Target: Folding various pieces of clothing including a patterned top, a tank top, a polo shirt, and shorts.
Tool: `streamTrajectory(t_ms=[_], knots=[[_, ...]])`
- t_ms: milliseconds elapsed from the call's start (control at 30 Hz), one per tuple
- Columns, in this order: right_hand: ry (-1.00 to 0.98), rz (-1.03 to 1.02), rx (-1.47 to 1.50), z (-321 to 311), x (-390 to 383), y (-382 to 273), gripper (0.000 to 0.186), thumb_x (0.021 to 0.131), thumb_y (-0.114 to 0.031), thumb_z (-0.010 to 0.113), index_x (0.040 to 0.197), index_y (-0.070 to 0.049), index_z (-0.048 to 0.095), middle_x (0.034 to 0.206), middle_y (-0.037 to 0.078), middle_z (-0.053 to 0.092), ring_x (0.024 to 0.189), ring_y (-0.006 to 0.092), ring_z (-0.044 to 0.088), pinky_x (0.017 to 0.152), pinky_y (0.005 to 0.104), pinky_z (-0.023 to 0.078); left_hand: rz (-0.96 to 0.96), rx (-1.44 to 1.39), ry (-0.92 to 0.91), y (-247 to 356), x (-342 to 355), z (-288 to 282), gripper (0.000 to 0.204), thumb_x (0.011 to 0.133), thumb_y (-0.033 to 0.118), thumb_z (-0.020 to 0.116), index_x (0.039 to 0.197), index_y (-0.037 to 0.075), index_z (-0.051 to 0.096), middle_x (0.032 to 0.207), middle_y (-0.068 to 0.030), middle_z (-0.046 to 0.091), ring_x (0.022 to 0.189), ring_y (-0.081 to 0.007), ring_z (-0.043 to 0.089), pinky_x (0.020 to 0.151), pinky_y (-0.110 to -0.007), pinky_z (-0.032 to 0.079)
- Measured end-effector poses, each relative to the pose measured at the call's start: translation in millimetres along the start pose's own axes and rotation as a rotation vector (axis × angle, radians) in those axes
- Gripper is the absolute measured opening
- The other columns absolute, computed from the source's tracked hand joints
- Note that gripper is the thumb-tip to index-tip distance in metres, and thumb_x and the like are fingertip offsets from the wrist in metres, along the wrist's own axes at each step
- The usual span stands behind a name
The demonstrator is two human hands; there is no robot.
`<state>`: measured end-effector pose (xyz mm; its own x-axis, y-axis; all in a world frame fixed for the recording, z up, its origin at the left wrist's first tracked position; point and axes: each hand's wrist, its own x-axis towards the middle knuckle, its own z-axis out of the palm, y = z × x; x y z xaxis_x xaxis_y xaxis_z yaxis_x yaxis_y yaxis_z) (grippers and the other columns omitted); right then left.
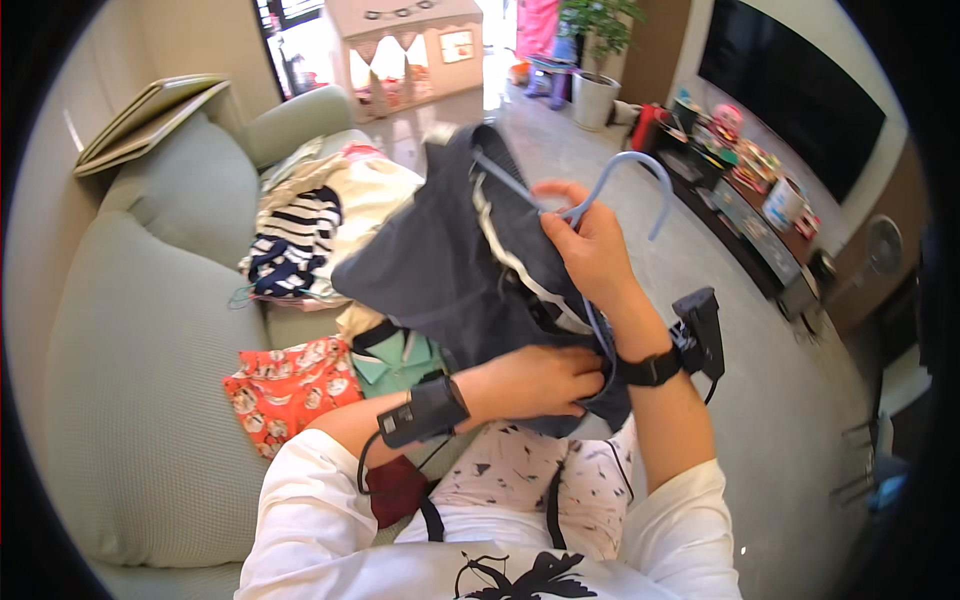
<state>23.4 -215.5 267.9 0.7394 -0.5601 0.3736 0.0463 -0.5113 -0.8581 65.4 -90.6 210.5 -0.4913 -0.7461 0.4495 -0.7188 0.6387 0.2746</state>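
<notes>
A dark grey garment (420,265) with a whitish strip along its opening hangs in front of me; I cannot tell which kind it is. A light blue clothes hanger (648,165) runs inside it, its hook sticking up free. My right hand (595,245) is closed round the hanger's neck, just below the hook. Lower down, my left hand (535,382) grips the garment's edge beside the hanger's lower arm, fingers bent and their tips partly hidden in the cloth.
On the green-grey sofa (160,400) at my left lie a black-and-white striped garment (300,235), orange patterned shorts (290,390), a green collared shirt (390,360) and a dark red cloth (398,490). A low TV cabinet (735,225) stands at right, a potted plant (597,95) at the back.
</notes>
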Motion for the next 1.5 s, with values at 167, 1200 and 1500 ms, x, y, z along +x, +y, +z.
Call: streamTrajectory(t_ms=[167, 1200, 1500], knots=[[0.086, -0.012, -0.137, -77, -56, -10, 0.015, 0.082, -0.013, 0.056, 0.095, -0.006, 0.061, 0.058, -0.002, 0.050, 0.057, 0.0038, 0.046, 0.051, 0.0217, 0.036, -0.182, 0.288, 0.597, -10, 22, -46, 0.041, 0.070, 0.025, 0.067, 0.105, 0.008, 0.053, 0.110, -0.0157, 0.053, 0.100, -0.0272, 0.053, 0.080, -0.034, 0.046], [1.911, 0.502, -0.737, -125, -519, -160, 0.023, 0.087, -0.025, 0.054, 0.093, -0.004, 0.061, 0.065, -0.003, 0.053, 0.053, 0.0044, 0.041, 0.047, 0.0210, 0.032, -0.798, -1.656, -0.101, -18, 122, 114, 0.034, 0.082, 0.028, 0.048, 0.103, 0.001, 0.053, 0.101, -0.0107, 0.057, 0.097, -0.0227, 0.055, 0.084, -0.035, 0.046], [1.051, 2.340, -0.878, -26, -670, -243, 0.054, 0.073, -0.031, 0.064, 0.111, 0.005, 0.051, 0.108, 0.030, 0.053, 0.100, 0.0393, 0.052, 0.087, 0.0421, 0.041, -0.327, -1.398, -0.242, 56, 152, 95, 0.019, 0.080, 0.020, 0.054, 0.087, 0.006, 0.043, 0.078, -0.0023, 0.047, 0.073, -0.0091, 0.049, 0.066, -0.021, 0.041]])
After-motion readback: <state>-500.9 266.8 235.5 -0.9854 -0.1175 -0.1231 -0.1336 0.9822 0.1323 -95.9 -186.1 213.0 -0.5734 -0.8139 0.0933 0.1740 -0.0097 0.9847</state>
